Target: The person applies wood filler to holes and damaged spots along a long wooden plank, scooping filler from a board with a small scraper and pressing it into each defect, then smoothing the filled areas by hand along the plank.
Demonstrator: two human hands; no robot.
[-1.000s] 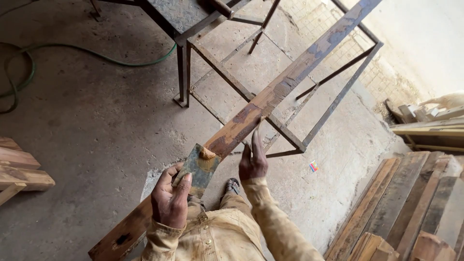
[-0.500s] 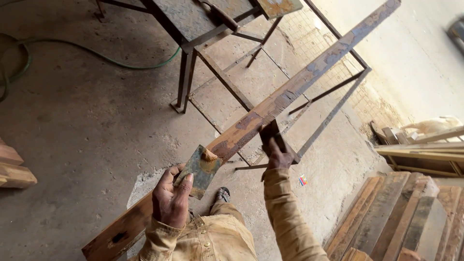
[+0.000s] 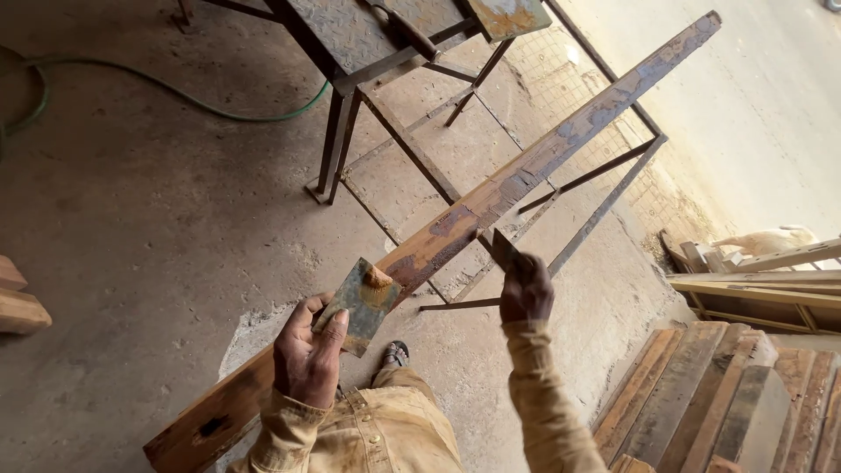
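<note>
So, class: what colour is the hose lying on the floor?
Green; the hose shows best in the head view, curving across the grey concrete floor.

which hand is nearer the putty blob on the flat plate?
Left. The left hand grips the flat plate carrying the putty blob; the right hand holds a scraper apart.

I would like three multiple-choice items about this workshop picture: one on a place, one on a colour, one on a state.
1. Where does the hose lie?
A. on the floor
B. on the plank
C. on the metal table

2. What colour is the hose?
A. red
B. green
C. white

3. What is the right hand doing?
A. hanging empty
B. gripping a flat blade
C. resting on the floor

Answers:
1 A, it curves across the concrete floor.
2 B, it is plainly green.
3 B, its fingers close on a scraper blade beside the long plank.
</note>
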